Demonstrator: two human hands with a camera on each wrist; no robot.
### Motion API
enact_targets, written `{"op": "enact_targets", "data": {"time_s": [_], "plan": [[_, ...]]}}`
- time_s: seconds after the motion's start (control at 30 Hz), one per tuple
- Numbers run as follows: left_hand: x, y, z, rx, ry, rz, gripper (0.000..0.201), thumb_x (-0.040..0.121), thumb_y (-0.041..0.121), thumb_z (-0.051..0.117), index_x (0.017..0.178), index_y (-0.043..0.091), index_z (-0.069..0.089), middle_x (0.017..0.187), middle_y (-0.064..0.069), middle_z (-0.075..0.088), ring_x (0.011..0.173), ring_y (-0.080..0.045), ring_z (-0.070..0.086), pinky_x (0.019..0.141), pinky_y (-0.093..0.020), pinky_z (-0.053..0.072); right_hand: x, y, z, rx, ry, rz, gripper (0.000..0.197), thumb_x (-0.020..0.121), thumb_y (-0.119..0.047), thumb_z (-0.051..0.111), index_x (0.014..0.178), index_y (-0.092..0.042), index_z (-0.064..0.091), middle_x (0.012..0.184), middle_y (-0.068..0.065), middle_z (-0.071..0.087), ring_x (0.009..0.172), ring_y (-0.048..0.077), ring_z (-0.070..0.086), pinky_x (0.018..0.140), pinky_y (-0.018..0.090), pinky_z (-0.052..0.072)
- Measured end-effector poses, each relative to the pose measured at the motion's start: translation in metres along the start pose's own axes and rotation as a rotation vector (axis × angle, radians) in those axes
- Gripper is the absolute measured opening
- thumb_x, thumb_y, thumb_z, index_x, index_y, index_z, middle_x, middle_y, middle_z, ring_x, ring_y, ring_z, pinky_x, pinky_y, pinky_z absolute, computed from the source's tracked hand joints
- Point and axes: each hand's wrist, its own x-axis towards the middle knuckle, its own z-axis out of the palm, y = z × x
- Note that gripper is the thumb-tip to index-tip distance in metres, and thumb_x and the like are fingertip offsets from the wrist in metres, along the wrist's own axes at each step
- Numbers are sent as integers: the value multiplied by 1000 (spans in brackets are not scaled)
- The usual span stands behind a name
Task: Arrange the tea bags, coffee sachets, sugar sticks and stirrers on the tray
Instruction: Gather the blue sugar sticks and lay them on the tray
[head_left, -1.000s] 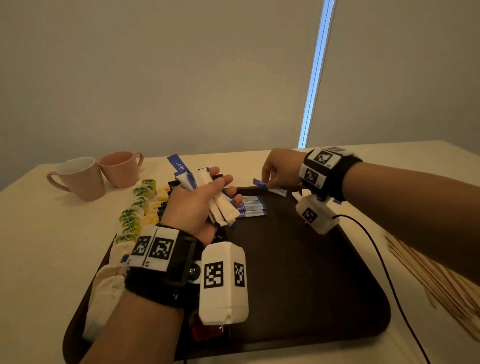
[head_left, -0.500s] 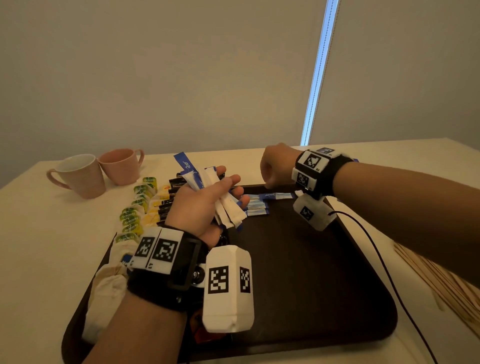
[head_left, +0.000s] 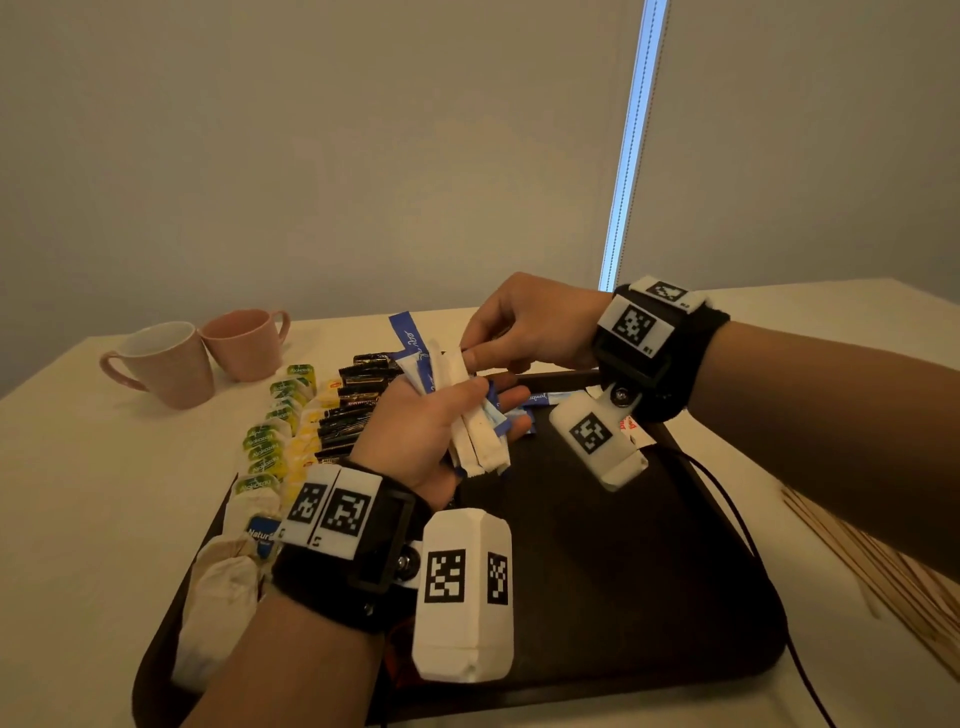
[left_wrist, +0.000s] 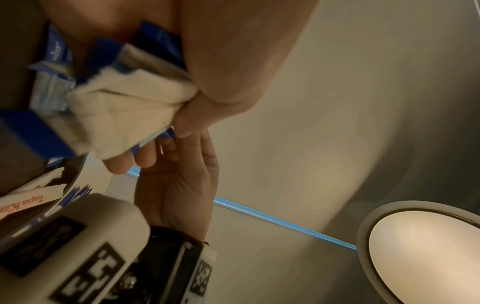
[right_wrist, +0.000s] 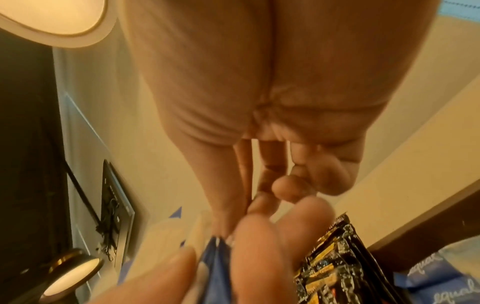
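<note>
Left hand: our left hand (head_left: 415, 431) is palm up above the far left part of the tray, fingers and thumb curled round a bundle of sugar sticks (head_left: 467, 410); we see the same clamp in the left wrist view (left_wrist: 124, 111), where the thumb presses the white paper ends.
Right hand: our right hand (head_left: 530, 327) hangs over the top of that bundle, thumb and forefinger pinched on the upper end of one stick; in the right wrist view the fingertips (right_wrist: 259, 207) close on a blue and white edge, though blur keeps us from telling which stick it is.
Tray: the dark brown tray (head_left: 597, 571) lies on the pale table (head_left: 104, 493) right in front of us.
Laid sugar sticks: a few blue and white ones (head_left: 535, 400) lie flat at the tray's far edge, partly behind our left fingers.
Coffee sachets: we count a column of black sachets (head_left: 358, 395) running along the tray's left part.
Tea bags: green-tagged and yellow-tagged tea bags (head_left: 275, 431) run in rows just left of the sachets, and plain white bags (head_left: 218, 597) sit nearer us.
Stirrers: wooden stirrers (head_left: 883, 571) lie on the table off the tray's right side.
Cups: two pink cups (head_left: 171, 364) stand touching at the far left of the table.
</note>
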Motion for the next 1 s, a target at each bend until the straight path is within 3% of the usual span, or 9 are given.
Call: {"op": "enact_targets", "data": {"time_s": [0.1, 0.2, 0.37, 0.5, 0.6, 0.67, 0.83, 0.9, 1.0], "plan": [[1, 1, 0, -19, 14, -17, 44, 98, 2, 50, 141, 13, 46, 113, -18, 71, 90, -26, 74, 69, -39, 63, -1, 4, -6, 185, 93, 19, 6, 92, -12, 68, 93, -8, 72, 89, 12, 72, 70, 13, 64, 63, 23, 53], [2, 1, -2, -39, 34, -30, 44, 99, 1, 48, 141, 11, 45, 106, -14, 72, 80, -22, 75, 61, -35, 62, -2, 6, -12, 365, 155, 36, 7, 93, -7, 65, 94, -1, 67, 93, 21, 73, 74, 21, 70, 63, 25, 56], [2, 2, -2, -78, 74, -15, 39, 98, -3, 47, 134, 13, 46, 108, -17, 71, 75, -21, 73, 57, -33, 61, -6, 18, -25, 442, 324, 50, 16, 91, 0, 66, 106, 6, 65, 86, 19, 70, 67, 19, 69, 61, 24, 57], [1, 3, -3, -105, 84, 20, 42, 98, -5, 46, 137, 10, 44, 99, -16, 71, 73, -21, 74, 55, -33, 60, -16, 40, -33, 253, 285, 116, 15, 87, 2, 69, 102, 4, 68, 85, 16, 74, 74, 23, 75, 63, 23, 58], [1, 2, -4, -94, 84, 30, 42, 98, -5, 47, 137, 9, 44, 104, -17, 71, 78, -22, 74, 57, -33, 60, -27, 54, -34, -19, 126, 128, 7, 84, -1, 74, 89, -5, 72, 84, 4, 76, 79, 14, 74, 67, 19, 56], [2, 2, -4, -96, 84, 31, 42, 98, -5, 47, 137, 9, 44, 104, -17, 70, 78, -23, 74, 57, -33, 60, -31, 61, -30, -254, 14, 154, 8, 81, -5, 76, 85, -11, 74, 87, -3, 76, 84, 10, 72, 77, 23, 55], [2, 2, -3, -89, 80, 27, 42, 99, -4, 46, 138, 11, 44, 104, -16, 70, 79, -22, 73, 56, -32, 59, -33, 74, -20, -578, -243, 291, 25, 76, -20, 84, 92, -31, 69, 96, -13, 67, 96, 8, 63, 82, 26, 50], [2, 2, -2, -86, 78, 26, 42, 99, -3, 46, 138, 10, 44, 103, -16, 70, 80, -22, 73, 56, -32, 59, -33, 73, -21, -585, -237, 292, 28, 74, -26, 86, 95, -32, 68, 95, -14, 64, 95, 9, 62, 78, 26, 48], [3, 1, -2, -86, 76, 23, 41, 99, -4, 46, 138, 10, 44, 102, -15, 70, 80, -22, 73, 56, -32, 59, -28, 71, -17, -600, -171, 240, 23, 78, -26, 83, 97, -22, 71, 82, -16, 66, 78, 0, 62, 70, 20, 46]]}}
